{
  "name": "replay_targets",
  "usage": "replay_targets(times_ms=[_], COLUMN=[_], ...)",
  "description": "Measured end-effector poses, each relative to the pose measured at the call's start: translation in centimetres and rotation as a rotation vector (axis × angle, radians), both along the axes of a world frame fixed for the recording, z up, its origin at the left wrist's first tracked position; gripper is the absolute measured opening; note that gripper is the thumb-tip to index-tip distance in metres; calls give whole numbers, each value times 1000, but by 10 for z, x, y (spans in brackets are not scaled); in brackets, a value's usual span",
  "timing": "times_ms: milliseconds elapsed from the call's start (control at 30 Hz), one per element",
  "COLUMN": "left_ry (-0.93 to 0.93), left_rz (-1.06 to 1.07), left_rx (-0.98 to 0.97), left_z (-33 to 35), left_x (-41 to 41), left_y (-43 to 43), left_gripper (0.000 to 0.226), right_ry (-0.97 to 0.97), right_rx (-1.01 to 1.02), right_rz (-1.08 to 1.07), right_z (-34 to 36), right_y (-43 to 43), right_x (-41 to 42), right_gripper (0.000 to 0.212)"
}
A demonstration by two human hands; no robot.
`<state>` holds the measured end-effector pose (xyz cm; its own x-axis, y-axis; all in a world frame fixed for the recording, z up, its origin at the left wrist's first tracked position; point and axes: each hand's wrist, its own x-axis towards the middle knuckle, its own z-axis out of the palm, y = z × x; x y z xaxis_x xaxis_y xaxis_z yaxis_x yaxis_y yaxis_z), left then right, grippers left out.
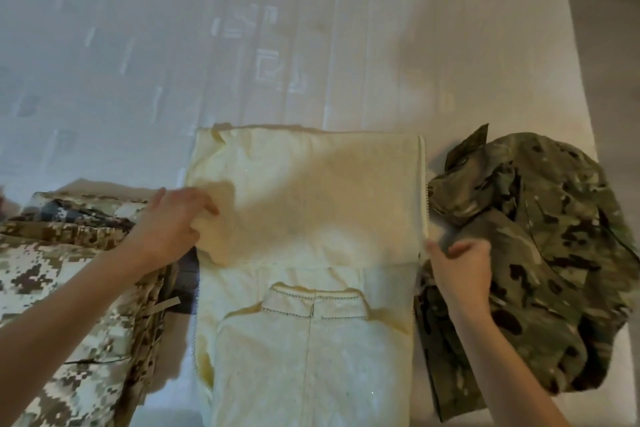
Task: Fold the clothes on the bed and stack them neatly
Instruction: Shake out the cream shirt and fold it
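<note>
Nearest, at the bottom middle of the frame, lies the lower half of the cream fleece (304, 204), flat on the bed (311, 45), its collar (313, 302) facing up. A little further up, a wide flap of the same fleece is folded over towards the person. The left hand (169, 225) pinches the flap's left edge, thumb up and fingers curled round the fabric. The right hand (460, 274) sits at the flap's lower right corner with fingers curled and thumb against the zip (423, 184); it seems to grip that corner, though the hold itself is partly hidden. At lower left a pile of pixel camo (69, 288) lies touching the left forearm, and at right a crumpled green camo (540, 236) bunches up against the zip edge and under the right hand. Beyond the flap, the upper frame shows only the pale patterned sheet. As I judge it, the fold is half made. The risks are these: the right hand may catch the green camo along with the corner and drag it into the fold; the thick fleece may spring open if released before being pressed flat; and uneven pulls from the two hands would skew the flap, leaving a crooked bundle that stacks badly.
</note>
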<state>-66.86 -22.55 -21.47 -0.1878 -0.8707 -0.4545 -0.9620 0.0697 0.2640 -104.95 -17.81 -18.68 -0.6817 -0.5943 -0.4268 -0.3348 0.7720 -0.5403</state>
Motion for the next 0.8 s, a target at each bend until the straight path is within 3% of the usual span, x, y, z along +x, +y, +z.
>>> replay_targets(times_ms=[67, 133, 300, 400, 467, 567, 633, 667, 733, 800], left_ry=[172, 230, 407, 541, 688, 748, 776, 783, 763, 743], left_rz=[276, 542, 1080, 1103, 1107, 1108, 1136, 1150, 1151, 1117], left_rx=[-193, -262, 22, 111, 153, 192, 99, 34, -92, -172], left_z=[-1, -8, -29, -36, -36, -32, -26, -23, -18, -12], left_x=[-4, -9, -18, -11, -6, -1, 1, 2, 7, 10], left_y=[-19, -41, -94, -109, -116, -127, -136, -142, -156, -172], left_gripper=[39, 41, 66, 68, 59, 43, 27, 27, 38, 38], right_ry=[113, 98, 10, -140, -267, -461, -534, -524, -462, -421], right_rx=[-136, -199, -4, 12, -27, -56, -109, -137, -213, -278], right_rz=[78, 176, 394, 250, 169, 86, 9, -29, -57, 8], right_z=[1, -6, -35, -43, -42, -35, -26, -21, -13, -4], right_y=[-28, -67, -147, -167, -173, -180, -187, -192, -204, -219], right_x=[-2, -3, -7, -13, -16, -20, -22, -22, -22, -21], right_gripper=[33, 38, 56, 52, 52, 48, 26, 25, 40, 39])
